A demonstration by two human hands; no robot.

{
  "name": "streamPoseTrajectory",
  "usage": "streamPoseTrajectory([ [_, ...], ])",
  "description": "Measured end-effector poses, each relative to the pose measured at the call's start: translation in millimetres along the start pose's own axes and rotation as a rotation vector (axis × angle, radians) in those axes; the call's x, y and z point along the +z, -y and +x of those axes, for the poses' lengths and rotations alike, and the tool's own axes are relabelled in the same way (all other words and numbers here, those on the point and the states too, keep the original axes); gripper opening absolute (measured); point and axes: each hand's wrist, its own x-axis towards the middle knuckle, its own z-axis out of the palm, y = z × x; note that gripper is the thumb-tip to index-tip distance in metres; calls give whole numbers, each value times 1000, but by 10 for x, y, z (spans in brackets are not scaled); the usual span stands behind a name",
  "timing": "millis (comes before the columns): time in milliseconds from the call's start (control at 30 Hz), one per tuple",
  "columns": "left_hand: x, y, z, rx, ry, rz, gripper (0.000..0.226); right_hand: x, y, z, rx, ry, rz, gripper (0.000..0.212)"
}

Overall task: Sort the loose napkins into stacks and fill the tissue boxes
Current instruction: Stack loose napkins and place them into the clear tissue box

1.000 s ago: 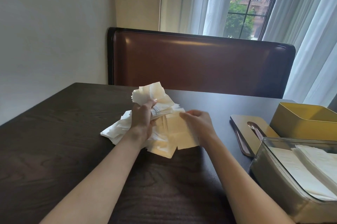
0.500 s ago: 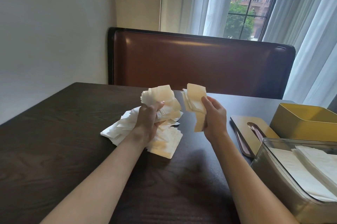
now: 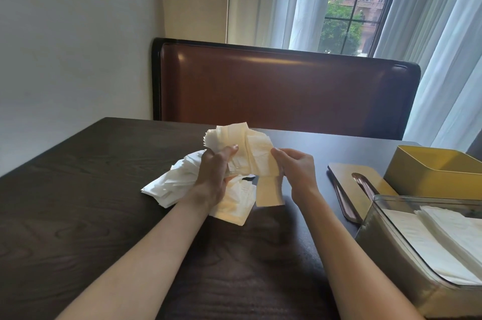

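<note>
A bundle of cream napkins is held above the dark table, gripped from the left by my left hand. My right hand pinches the bundle's right side, where one napkin hangs down unfolded. Beneath my hands lies a loose heap of white napkins. At the right edge stands a clear-rimmed tissue box holding two stacks of white napkins. Behind it sits an empty yellow box.
A flat box lid with a slot lies between the heap and the boxes. A brown upholstered bench back runs along the table's far edge, with curtains and a window behind. A wall closes off the left side.
My right hand lifted a few napkins off the table, held them apart from the left bundle, then brought them against it. Both hands now hold one bundle.
</note>
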Motion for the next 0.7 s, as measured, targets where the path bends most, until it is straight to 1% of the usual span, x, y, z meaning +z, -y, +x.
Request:
streamPoseTrajectory([
  [67,7,2,-4,-18,12,15,24,5,13,-2,-20,21,-17,2],
  [133,10,9,-3,-28,24,25,23,24,9,4,-35,34,-66,9],
  [233,21,8,-14,-23,32,50,24,33,8,-2,-70,30,-115,3],
  [300,24,4,-16,-20,31,46,19,25,17,-4,-95,10,-87,7],
  [367,25,-11,-34,-26,32,42,15,19,39,-20,-104,-3,-9,8],
  [467,20,-10,-34,-44,38,22,24,12,58,-22,-163,-55,30,11],
  [533,24,-21,-52,-62,56,7,27,13,71,-11,-184,-79,46,8],
  [633,33,-14,-60,-65,67,10,26,22,69,-9,-146,-65,75,7],
  [700,51,-16,-70,-5,3,17,29,20,79,-10,-87,-37,148,9],
])
